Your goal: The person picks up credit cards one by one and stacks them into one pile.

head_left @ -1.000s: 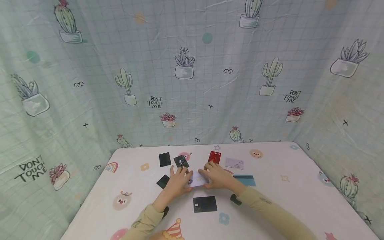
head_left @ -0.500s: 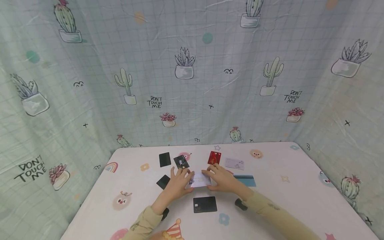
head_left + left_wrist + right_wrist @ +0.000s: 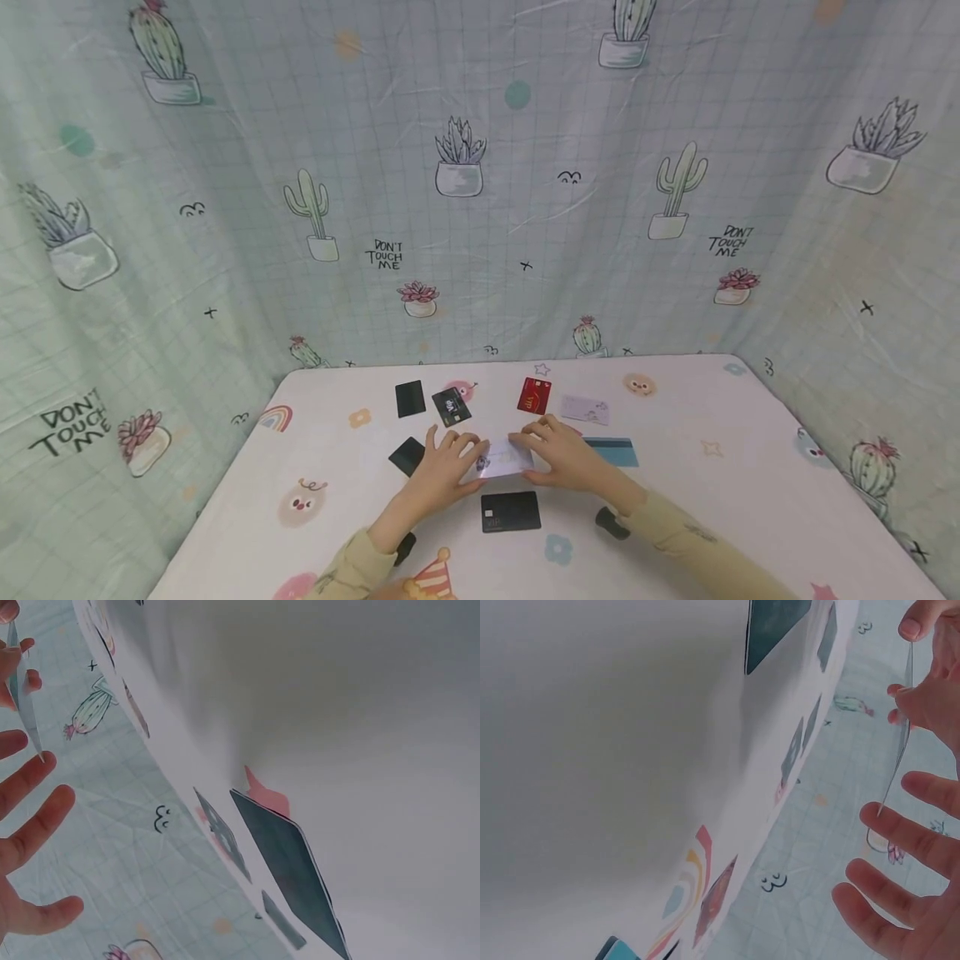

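A pale lilac card (image 3: 505, 459) with a small printed figure is held between my two hands, in front of my body in the head view. My left hand (image 3: 444, 473) grips its left end with thumb and fingertips. At the opposite end, my right hand (image 3: 564, 457) pinches it the same way, other fingers spread. Both wrist views show the card (image 3: 902, 746) nearly edge-on, slightly bowed and raised off the table. A black card with a chip and VIP lettering (image 3: 511, 512) lies just in front of it.
Beyond my left hand lie dark cards, including a tilted one (image 3: 407, 456) and a black VIP card (image 3: 452, 406). Toward the right are a red VIP card (image 3: 534, 396), another lilac card (image 3: 586, 408) and a blue striped card (image 3: 615, 452). A patterned curtain (image 3: 525, 208) hangs behind the table.
Both hands have drawn the lilac card a little toward me and to the right. My right hand has slid off the red card in the head view, leaving it fully visible.
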A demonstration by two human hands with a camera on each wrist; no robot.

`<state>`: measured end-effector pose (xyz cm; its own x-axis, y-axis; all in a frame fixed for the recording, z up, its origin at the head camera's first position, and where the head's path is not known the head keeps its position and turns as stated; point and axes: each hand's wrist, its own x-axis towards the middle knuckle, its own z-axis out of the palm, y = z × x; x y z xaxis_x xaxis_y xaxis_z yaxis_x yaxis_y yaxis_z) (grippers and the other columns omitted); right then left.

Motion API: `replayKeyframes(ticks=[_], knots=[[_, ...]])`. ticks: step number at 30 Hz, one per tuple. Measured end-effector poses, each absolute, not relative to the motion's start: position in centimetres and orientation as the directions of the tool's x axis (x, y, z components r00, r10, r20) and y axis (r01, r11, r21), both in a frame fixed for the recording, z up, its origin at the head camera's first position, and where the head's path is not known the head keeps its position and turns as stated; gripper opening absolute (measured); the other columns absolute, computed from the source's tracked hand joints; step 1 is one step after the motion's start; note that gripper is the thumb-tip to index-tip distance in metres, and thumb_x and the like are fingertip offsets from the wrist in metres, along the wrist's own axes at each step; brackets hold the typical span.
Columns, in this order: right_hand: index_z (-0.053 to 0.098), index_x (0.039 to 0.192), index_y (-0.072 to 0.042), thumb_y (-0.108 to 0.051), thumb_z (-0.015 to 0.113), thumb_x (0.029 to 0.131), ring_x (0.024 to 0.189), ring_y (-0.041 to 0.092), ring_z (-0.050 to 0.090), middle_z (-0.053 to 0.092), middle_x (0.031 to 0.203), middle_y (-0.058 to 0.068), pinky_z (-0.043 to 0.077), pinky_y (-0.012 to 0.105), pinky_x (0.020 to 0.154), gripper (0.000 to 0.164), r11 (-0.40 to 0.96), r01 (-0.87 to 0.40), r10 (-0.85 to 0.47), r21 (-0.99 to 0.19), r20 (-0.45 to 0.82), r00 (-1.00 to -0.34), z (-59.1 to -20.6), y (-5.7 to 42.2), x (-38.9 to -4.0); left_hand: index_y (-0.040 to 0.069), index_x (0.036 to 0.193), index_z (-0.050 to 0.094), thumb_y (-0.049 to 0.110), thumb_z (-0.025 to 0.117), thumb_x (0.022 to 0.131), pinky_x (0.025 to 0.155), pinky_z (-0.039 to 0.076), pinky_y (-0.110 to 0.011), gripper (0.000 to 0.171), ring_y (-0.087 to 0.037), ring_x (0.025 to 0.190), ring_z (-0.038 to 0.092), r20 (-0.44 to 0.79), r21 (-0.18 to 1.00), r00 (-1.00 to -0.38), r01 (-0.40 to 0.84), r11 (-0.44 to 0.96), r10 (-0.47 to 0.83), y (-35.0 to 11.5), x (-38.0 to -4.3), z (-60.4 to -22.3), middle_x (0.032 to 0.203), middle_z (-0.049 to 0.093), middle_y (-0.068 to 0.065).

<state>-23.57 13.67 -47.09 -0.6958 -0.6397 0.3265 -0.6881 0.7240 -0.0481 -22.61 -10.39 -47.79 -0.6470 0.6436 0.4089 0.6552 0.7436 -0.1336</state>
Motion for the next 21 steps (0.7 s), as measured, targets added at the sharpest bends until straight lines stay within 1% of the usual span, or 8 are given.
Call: replayKeyframes(ticks=[3,7,10,15,19,21], knots=[[0.052,0.122,-0.023,-0.040,0.067,0.074,0.096,0.012,0.045,0.057,0.114,-0.005,0.047,0.026,0.076,0.052,0.706,-0.705,-0.647,-0.065,0.344,-0.680,-47.2,13.9,-23.3,0.022,0.119,0.053,0.045,0.066,0.074,0.092,0.033,-0.059,0.052,-0.016,0.096,0.049,0.433,-0.142,-0.619,0.672,0.727,0.656,-10.6,-22.3,-47.8,0.110,0.055,0.003],[0.052,0.122,-0.024,-0.040,0.068,0.074,0.095,0.010,0.045,0.058,0.114,-0.007,0.047,0.024,0.075,0.052,0.696,-0.713,-0.651,-0.083,0.345,-0.676,-47.2,14.2,-22.9,0.021,0.118,0.054,0.044,0.067,0.073,0.090,0.034,-0.058,0.052,-0.016,0.095,0.049,0.460,-0.151,-0.591,0.683,0.715,0.662,-10.6,-21.9,-48.0,0.109,0.056,0.004],[0.052,0.121,-0.025,-0.041,0.067,0.074,0.095,0.009,0.046,0.058,0.114,-0.007,0.046,0.025,0.076,0.052,0.694,-0.714,-0.653,-0.093,0.335,-0.679,-47.2,14.3,-22.6,0.022,0.119,0.053,0.045,0.065,0.074,0.090,0.034,-0.058,0.052,-0.015,0.095,0.049,0.454,-0.149,-0.593,0.685,0.713,0.665,-10.6,-21.6,-48.2,0.109,0.055,0.005],[0.052,0.121,-0.025,-0.041,0.065,0.076,0.094,0.009,0.044,0.058,0.114,-0.008,0.044,0.024,0.076,0.050,0.701,-0.700,-0.648,-0.135,0.290,-0.704,-47.5,14.3,-22.1,0.023,0.119,0.053,0.048,0.063,0.075,0.090,0.034,-0.058,0.052,-0.015,0.096,0.049,0.437,-0.122,-0.604,0.695,0.709,0.667,-10.7,-21.1,-48.6,0.107,0.055,0.005],[0.052,0.121,-0.025,-0.041,0.065,0.077,0.095,0.011,0.044,0.058,0.115,-0.008,0.045,0.027,0.078,0.049,0.701,-0.692,-0.649,-0.175,0.248,-0.720,-47.8,14.2,-21.8,0.022,0.118,0.053,0.048,0.064,0.074,0.090,0.033,-0.058,0.052,-0.015,0.095,0.049,0.424,-0.102,-0.612,0.701,0.706,0.668,-10.8,-20.8,-49.1,0.105,0.055,0.005],[0.052,0.122,-0.026,-0.041,0.064,0.077,0.098,0.012,0.045,0.057,0.116,-0.008,0.046,0.030,0.081,0.049,0.697,-0.692,-0.655,-0.186,0.227,-0.721,-47.9,14.1,-21.7,0.022,0.118,0.053,0.048,0.064,0.073,0.089,0.033,-0.059,0.053,-0.015,0.095,0.049,0.419,-0.095,-0.613,0.704,0.704,0.670,-10.9,-20.6,-49.3,0.105,0.055,0.005]])
